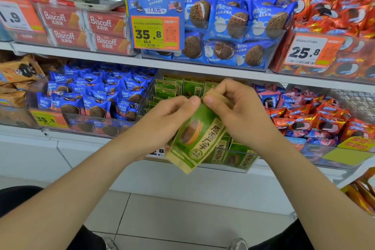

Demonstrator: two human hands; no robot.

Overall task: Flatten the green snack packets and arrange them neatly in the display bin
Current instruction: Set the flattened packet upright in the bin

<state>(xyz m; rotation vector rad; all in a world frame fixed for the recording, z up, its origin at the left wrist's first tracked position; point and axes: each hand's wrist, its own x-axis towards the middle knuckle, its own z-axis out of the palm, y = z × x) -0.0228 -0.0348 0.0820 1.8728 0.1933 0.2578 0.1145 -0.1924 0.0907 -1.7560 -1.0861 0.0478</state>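
Two hands pinch one green snack packet (194,138) at the centre of the frame.
The left hand (170,113) and right hand (239,111) each grip its top edge between thumb and curled fingers. It hangs tilted before the clear display bin (249,160), where more green packets (190,87) stand in rows.

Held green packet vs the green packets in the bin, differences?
The held packet is pinched at its top edge by the left hand and right hand; the bin packets are untouched.
The held packet hangs tilted in front of the display bin; the bin packets stand upright in rows.
Shared: same green-and-tan wrapper.
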